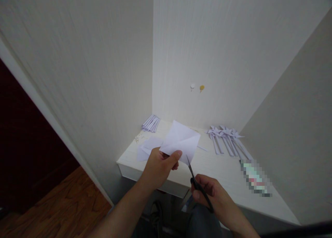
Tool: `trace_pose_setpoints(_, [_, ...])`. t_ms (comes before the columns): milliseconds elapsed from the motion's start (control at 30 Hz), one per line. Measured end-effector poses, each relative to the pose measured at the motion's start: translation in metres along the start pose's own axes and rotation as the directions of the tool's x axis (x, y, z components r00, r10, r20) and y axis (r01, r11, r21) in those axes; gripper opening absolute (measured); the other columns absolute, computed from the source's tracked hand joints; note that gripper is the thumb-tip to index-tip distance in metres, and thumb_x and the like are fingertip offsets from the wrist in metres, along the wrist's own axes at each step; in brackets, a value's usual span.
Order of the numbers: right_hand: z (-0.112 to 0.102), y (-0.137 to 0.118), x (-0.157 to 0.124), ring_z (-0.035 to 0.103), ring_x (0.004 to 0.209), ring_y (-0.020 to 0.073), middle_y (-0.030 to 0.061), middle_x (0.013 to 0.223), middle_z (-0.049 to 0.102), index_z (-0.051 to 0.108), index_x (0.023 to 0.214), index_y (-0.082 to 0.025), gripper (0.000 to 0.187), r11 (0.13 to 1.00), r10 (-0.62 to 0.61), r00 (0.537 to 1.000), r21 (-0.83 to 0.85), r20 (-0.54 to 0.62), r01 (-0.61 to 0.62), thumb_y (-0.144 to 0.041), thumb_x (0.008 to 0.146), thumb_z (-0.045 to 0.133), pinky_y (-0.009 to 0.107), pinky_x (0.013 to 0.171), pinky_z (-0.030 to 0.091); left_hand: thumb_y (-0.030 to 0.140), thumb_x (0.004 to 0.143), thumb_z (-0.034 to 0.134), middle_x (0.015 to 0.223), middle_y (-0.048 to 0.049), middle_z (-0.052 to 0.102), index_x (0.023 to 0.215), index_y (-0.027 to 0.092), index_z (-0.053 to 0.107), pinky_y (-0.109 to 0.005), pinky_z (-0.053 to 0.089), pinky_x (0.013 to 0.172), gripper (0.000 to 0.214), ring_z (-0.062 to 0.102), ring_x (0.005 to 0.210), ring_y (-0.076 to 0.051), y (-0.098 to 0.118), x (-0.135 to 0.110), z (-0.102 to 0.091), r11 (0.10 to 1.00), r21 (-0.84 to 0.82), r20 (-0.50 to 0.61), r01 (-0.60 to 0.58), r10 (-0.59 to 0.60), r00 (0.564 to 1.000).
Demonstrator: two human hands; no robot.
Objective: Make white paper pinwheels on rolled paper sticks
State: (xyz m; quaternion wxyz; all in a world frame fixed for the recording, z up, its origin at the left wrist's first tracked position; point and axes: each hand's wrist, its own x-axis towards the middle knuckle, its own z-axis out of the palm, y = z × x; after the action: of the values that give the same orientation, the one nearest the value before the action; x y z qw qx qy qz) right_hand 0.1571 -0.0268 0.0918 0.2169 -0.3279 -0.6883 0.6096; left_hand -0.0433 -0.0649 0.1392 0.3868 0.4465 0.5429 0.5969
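My left hand point(163, 165) pinches a white square of paper point(180, 139) by its near edge, thumb on top. Faint crossing creases show on the sheet. Black-handled scissors point(199, 188) are gripped in my right hand point(210, 193), their blades pointing up at the paper's near right corner. The blade tips overlap that corner; I cannot tell whether they have cut into it. Below and left of the held sheet, more loose white paper point(149, 146) lies on the white desk point(220, 182).
Rolled paper sticks point(151, 123) are stacked at the back left, with small pale bits point(138, 137) nearby. Several paper pinwheels point(227, 139) on sticks lie at the back right. A pixelated object point(255, 179) rests at the right. Two hooks point(201, 88) are on the back wall.
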Motion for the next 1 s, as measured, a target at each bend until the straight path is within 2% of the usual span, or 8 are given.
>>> trace_pose_setpoints(200, [-0.001,0.001,0.0,0.033,0.062,0.0109,-0.0041,0.066,0.044,0.052,0.073,-0.019,0.051,1.0,-0.006,1.0,0.007,0.017,0.006,-0.064,0.075,0.077,0.026,0.057,0.027,0.048,0.076,0.07,0.049,-0.0019,0.058,0.049,0.018,0.06,-0.026,0.041,0.051,0.041,0.051,0.049,-0.013,0.002,0.0,0.0,1.0,-0.025,0.022,0.0,0.0,1.0])
trace_pose_setpoints(367, [0.004,-0.01,0.001,0.031,0.059,0.0101,-0.006,0.061,0.039,0.048,0.066,-0.021,0.051,0.997,0.073,0.997,0.01,0.021,-0.073,-0.061,0.07,0.078,0.025,0.056,0.027,0.052,0.075,0.069,0.048,-0.0025,0.058,0.048,0.019,0.06,-0.027,0.042,0.052,0.043,0.051,0.048,-0.014,0.001,0.001,0.001,1.0,-0.004,0.005,0.016,-0.016,1.0])
trace_pose_setpoints(467, [0.005,-0.008,0.003,0.031,0.057,0.0099,-0.0063,0.059,0.039,0.048,0.063,-0.021,0.047,0.996,0.093,0.996,-0.006,-0.011,-0.093,-0.057,0.068,0.078,0.025,0.054,0.027,0.053,0.074,0.069,0.047,-0.0024,0.057,0.046,0.02,0.059,-0.028,0.043,0.054,0.045,0.05,0.048,-0.014,-0.002,0.002,0.002,1.0,0.01,-0.008,0.024,-0.024,1.0])
trace_pose_setpoints(767, [0.003,0.005,0.004,0.04,0.052,0.0102,-0.0042,0.054,0.052,0.057,0.062,-0.02,0.033,0.994,0.103,0.994,0.045,-0.04,-0.101,-0.046,0.064,0.077,0.025,0.054,0.033,0.053,0.073,0.069,0.046,-0.0013,0.056,0.044,0.02,0.058,-0.028,0.043,0.053,0.045,0.05,0.047,-0.014,0.001,0.0,0.001,1.0,0.02,-0.002,0.016,-0.016,1.0])
trace_pose_setpoints(1000, [0.006,0.0,0.004,0.041,0.05,0.0106,-0.0034,0.051,0.051,0.052,0.056,-0.021,0.032,0.992,0.126,0.991,0.033,-0.055,-0.124,-0.042,0.063,0.075,0.026,0.054,0.034,0.053,0.072,0.07,0.047,-0.0022,0.058,0.045,0.02,0.059,-0.028,0.045,0.055,0.044,0.052,0.049,-0.015,-0.001,-0.002,0.001,1.0,0.009,-0.025,0.016,-0.015,1.0])
